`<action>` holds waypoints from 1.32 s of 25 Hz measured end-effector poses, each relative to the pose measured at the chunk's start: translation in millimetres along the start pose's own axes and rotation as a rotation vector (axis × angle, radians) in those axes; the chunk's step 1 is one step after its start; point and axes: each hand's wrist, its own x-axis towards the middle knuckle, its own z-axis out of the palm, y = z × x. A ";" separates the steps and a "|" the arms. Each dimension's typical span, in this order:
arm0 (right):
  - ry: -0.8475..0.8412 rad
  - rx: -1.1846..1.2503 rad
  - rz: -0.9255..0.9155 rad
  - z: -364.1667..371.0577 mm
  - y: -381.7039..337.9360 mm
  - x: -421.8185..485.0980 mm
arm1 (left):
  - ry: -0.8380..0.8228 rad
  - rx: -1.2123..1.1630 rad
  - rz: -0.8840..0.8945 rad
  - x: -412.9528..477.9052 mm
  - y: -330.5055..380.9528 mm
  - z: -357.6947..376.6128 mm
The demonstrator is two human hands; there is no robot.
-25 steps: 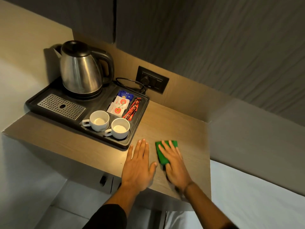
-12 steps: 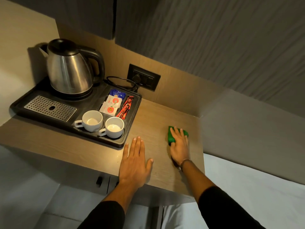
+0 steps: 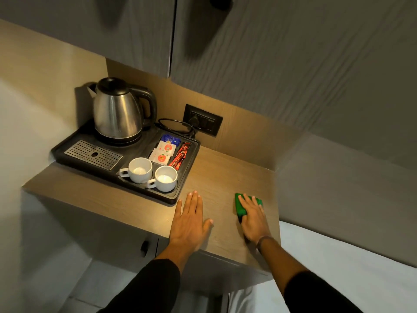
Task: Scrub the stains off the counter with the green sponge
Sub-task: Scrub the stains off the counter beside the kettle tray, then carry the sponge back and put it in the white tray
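The green sponge (image 3: 239, 206) lies flat on the wooden counter (image 3: 221, 177), near its right edge. My right hand (image 3: 253, 219) presses down on top of the sponge with fingers spread, covering most of it. My left hand (image 3: 190, 224) rests palm down on the counter near the front edge, fingers apart, holding nothing, just right of the black tray. I cannot make out any stains on the wood in this light.
A black tray (image 3: 180, 190) fills the counter's left half, carrying a steel kettle (image 3: 116, 110), two white cups (image 3: 140, 169), sachets (image 3: 165, 150) and a drip grate (image 3: 93, 154). A wall socket (image 3: 203, 120) with the kettle cord sits behind. White bedding (image 3: 338, 256) lies to the right.
My right hand slid the sponge from beside my left hand out toward the counter's right side. My left hand stayed planted. The camera tilted, so everything sits lower in view.
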 end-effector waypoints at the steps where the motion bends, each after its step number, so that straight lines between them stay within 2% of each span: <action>1: 0.001 -0.002 0.016 -2.8 -6.4 7.1 | 0.015 -0.002 -0.008 -5.6 2.8 -6.4; 3: 0.011 -0.001 -0.018 -4.0 -21.8 3.9 | 0.068 0.010 -0.031 -27.4 6.1 -18.5; 8: 0.039 -0.096 -0.319 11.2 -80.9 -51.4 | 0.191 0.058 -0.179 -117.0 -7.6 -34.6; 13: -0.028 -0.107 -0.602 41.2 -151.9 -132.5 | 0.259 0.106 -0.418 -248.4 -46.1 -39.1; 16: -0.082 -0.084 -0.711 68.5 -197.6 -184.4 | 0.270 0.130 -0.543 -338.3 -72.1 -33.4; 26: -0.320 0.042 -1.111 184.4 -368.9 -438.7 | 0.272 0.154 -1.022 -663.9 -144.5 -18.7; 33: -0.430 0.028 -1.252 270.3 -464.1 -655.9 | 0.233 0.080 -1.213 -890.0 -184.7 10.4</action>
